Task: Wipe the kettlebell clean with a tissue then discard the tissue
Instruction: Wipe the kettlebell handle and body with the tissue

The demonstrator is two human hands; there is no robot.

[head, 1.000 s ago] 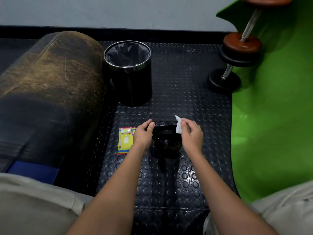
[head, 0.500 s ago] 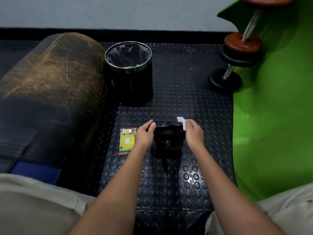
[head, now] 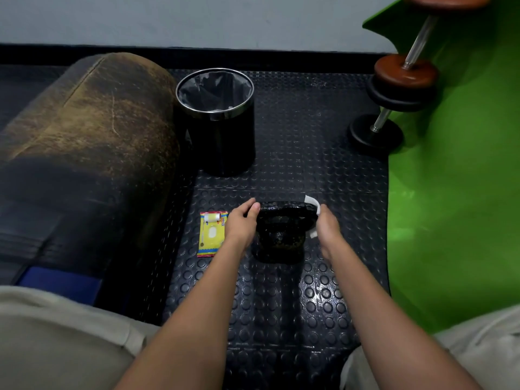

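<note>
A black kettlebell (head: 280, 235) stands upright on the studded rubber floor between my hands. My left hand (head: 242, 226) grips the left end of its handle. My right hand (head: 327, 230) presses a white tissue (head: 313, 205) against the handle's right end; a strip of tissue sticks up above the fingers and a small bit shows below. A black bin (head: 216, 119) with a steel rim and a dark liner stands behind the kettlebell, to the left, and looks empty.
A yellow wet-wipe pack (head: 211, 233) lies flat just left of my left hand. A worn brown bolster (head: 87, 142) fills the left side. A green mat (head: 455, 192) covers the right, with dumbbells (head: 394, 91) at its far edge. My knees frame the bottom.
My right hand slid with the tissue from the top of the handle down over its right end. My left hand closed more firmly on the left end.
</note>
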